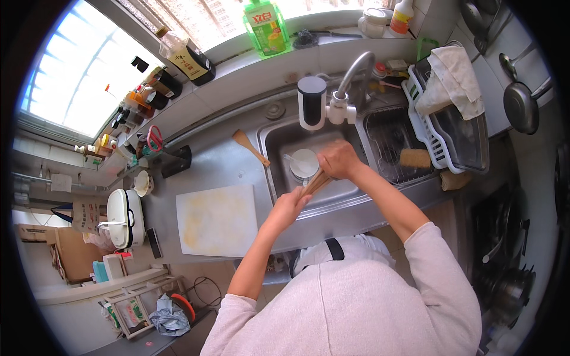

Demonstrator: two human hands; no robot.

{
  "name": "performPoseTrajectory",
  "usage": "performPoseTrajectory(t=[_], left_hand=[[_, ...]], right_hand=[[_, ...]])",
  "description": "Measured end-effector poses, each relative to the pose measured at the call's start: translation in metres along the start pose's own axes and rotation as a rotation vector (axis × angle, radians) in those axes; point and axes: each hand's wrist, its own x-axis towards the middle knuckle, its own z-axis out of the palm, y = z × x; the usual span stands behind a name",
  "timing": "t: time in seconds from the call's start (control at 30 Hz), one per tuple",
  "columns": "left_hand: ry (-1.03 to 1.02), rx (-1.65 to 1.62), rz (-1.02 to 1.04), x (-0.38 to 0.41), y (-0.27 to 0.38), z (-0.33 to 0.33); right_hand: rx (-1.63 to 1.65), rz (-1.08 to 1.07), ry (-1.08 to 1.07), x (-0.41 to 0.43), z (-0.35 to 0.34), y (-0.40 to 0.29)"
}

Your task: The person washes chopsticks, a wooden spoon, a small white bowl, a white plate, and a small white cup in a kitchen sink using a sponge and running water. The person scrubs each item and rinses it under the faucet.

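A bundle of wooden chopsticks (319,182) slants over the sink basin (352,189). My left hand (287,208) grips its near end at the basin's front edge. My right hand (338,159), slightly blurred, is closed around the far end. Beneath and left of the right hand, a white bowl (309,155) sits in the basin with a pale spoon (294,161) in it. The faucet (340,100), fitted with a white and black cylindrical unit (311,102), stands behind the basin. I cannot tell whether water is running.
A wooden spatula (249,146) rests against the basin's left rim. Further left lies a white cutting board (217,220). On the right, a sponge (415,158) lies on the wire rack (387,151) beside a white dish basket (429,129). Bottles, including green detergent (266,29), line the sill.
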Motion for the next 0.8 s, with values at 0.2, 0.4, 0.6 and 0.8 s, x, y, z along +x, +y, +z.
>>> performPoseTrajectory(t=[0.2,0.4,0.6,0.8], left_hand=[[0.053,-0.211,0.000,-0.001,-0.015,0.008],[0.266,-0.241,0.026,0.017,-0.029,0.056],[0.264,-0.144,-0.036,0.023,-0.012,0.063],[0.168,-0.448,-0.203,0.002,-0.028,0.079]], right_hand=[[1.066,1.232,0.356,-0.056,0.036,0.087],[2.808,1.101,0.479,-0.068,0.073,-0.020],[1.999,1.388,0.414,-0.028,0.048,-0.077],[1.822,1.549,0.363,-0.013,0.073,-0.033]])
